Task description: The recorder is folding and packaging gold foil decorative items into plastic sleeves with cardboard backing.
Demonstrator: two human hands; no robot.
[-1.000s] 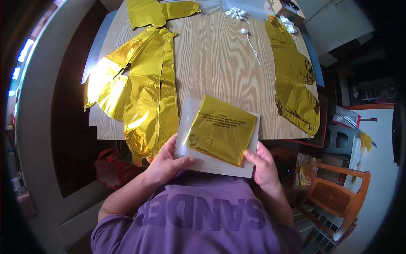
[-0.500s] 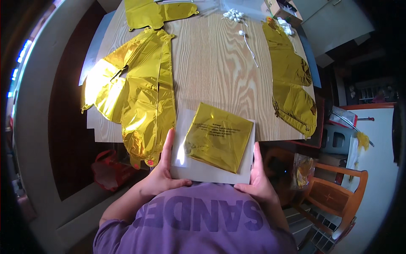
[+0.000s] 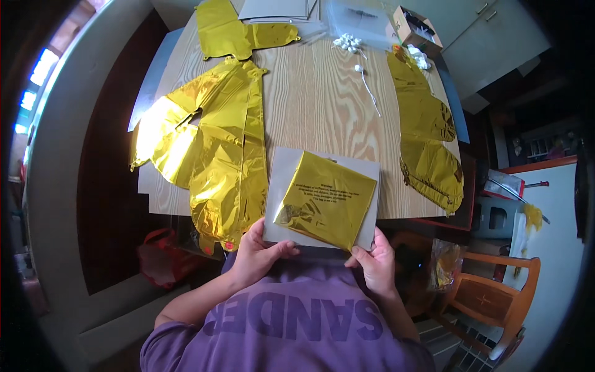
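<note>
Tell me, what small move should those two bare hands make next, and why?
Probably nudge the folded shiny gold foil sheet straighter with the right hand: it lies askew on the flat pale grey card, one corner near that hand, while the left hand holds the card's lower left corner.

- The flat packet of folded gold foil on pale grey card [image 3: 328, 201] has shifted away from the purple shirt [image 3: 291, 310], toward the table.
- The bare left hand [image 3: 255, 255] has curled its previously straight fingers at the near-left corner.
- The bare right hand [image 3: 378, 265] now pinches the near-right corner.
- More stacked pale-grey sheets [image 3: 276, 8] show.
</note>
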